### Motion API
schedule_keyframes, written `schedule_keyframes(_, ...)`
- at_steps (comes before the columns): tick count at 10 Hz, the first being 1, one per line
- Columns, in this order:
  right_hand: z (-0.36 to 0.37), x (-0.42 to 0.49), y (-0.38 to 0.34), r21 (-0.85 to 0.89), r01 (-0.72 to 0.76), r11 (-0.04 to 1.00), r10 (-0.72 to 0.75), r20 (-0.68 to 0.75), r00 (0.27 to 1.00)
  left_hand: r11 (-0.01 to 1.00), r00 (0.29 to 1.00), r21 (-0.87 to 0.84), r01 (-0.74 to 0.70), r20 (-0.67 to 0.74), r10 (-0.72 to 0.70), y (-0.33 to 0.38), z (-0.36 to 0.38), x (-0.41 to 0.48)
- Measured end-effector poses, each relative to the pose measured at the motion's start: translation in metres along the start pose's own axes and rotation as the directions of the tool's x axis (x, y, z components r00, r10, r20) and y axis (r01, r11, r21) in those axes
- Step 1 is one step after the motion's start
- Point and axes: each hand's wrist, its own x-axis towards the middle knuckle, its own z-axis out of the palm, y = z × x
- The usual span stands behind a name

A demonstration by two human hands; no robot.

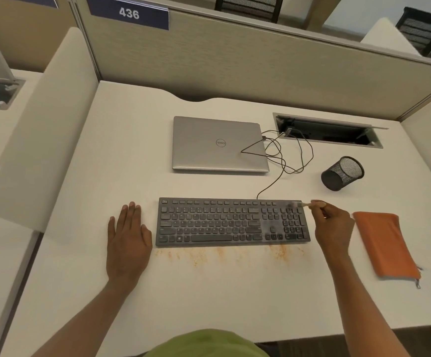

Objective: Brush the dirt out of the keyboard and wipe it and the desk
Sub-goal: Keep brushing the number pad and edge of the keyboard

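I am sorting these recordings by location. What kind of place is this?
Probably a shared office or study hall of numbered cubicle desks: a partition carries the sign 436, a closed laptop and a keyboard lie on the desk, and a cable hatch is set in it.

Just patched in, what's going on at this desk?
A person's right hand holds a small brush at the top right corner of the keyboard. The left hand rests flat on the desk beside the keyboard. Orange dirt lies on the desk along the keyboard's near edge. The orange cloth lies untouched to the right.
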Motion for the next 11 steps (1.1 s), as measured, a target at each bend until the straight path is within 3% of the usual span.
schedule_keyframes(3,-0.013,-0.015,0.013,-0.18,-0.015,0.984,0.03,0.082,0.996,1.0,1.0,-0.005,0.001,-0.011,-0.001,0.0,0.001,0.001)
schedule_keyframes(5,-0.004,-0.021,-0.011,-0.023,0.02,1.0,-0.02,0.028,0.999,1.0,1.0,0.008,-0.007,-0.01,0.007,0.0,0.001,0.001)
schedule_keyframes(9,-0.002,-0.026,-0.01,-0.155,-0.016,0.988,0.031,0.095,0.995,1.0,1.0,0.006,-0.011,-0.025,0.011,-0.001,0.002,0.001)
schedule_keyframes(11,0.003,-0.027,-0.02,-0.018,0.014,1.0,-0.013,0.054,0.998,1.0,0.999,0.006,-0.013,-0.029,0.013,0.0,0.002,0.001)
